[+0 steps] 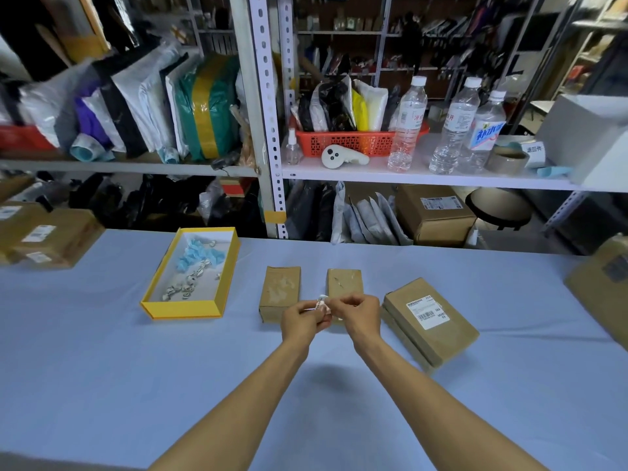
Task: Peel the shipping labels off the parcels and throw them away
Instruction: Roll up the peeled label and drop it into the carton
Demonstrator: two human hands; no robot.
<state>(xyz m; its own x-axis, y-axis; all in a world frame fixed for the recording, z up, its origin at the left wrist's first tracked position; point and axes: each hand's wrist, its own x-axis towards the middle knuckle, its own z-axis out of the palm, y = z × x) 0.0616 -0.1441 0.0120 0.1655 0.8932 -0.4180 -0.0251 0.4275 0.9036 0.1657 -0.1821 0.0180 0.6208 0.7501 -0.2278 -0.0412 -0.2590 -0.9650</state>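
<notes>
Yellow box (180, 312): open and shallow, with yellow walls and a white inside. It sits on the table (102, 368), which is covered in pale blue cloth.
Box contents: crumpled white scraps (187, 285) with dark print lie toward the near end, and light-blue scraps (197, 254) lie toward the far end.
Peeled label (321, 302): a small piece of white paper curled in on itself, with dark print showing on it. It is held up off the table, to the right of the yellow box.
Left hand (306, 316): fingers curled, with thumb and fingertips pinching the label's left side.
Right hand (360, 312): fingers curled the same way, pinching the label's right side — the two hands almost touch.
Bare parcels: two small brown cartons stand side by side just right of the yellow box, one nearer it (280, 290) and one farther (345, 283). Their tops show pale, scuffed patches, and the hands cover their near ends.
Labelled parcel (438, 338): a larger flat brown carton, farther right of the yellow box and turned at an angle. It rests on another brown carton (404, 341).
Its shipping label (428, 312): white and flat on the top face — it carries a barcode and black print.
Far cartons (44, 236): brown and blurred, left of the yellow box, with white labels on them.
</notes>
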